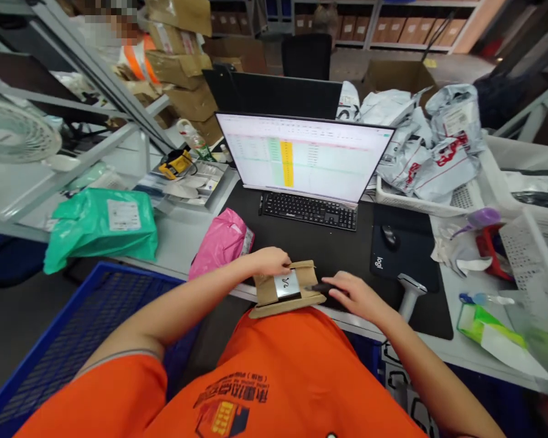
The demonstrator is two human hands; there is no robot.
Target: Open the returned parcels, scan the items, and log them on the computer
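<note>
A small cardboard box [265, 291] lies opened out at the table's front edge, close against my body. Inside it sits a silver-and-black flat packet [287, 285] with a dark squiggle on it. My left hand [274, 261] is closed at the box's far edge, its fingertips hidden in part against the cardboard and the packet. From the right, my right hand [354, 295] grips a black-handled knife [322, 286], whose tip points left over the box. A pink plastic parcel [223, 243] rests just beyond my left forearm.
Behind the box are a keyboard [308, 210] and a monitor [256, 152]. To the right lie a mouse [389, 238], a barcode scanner [410, 295] and a white basket [420, 204] of grey parcels. A green parcel [103, 225] and blue crate [86, 328] are at left.
</note>
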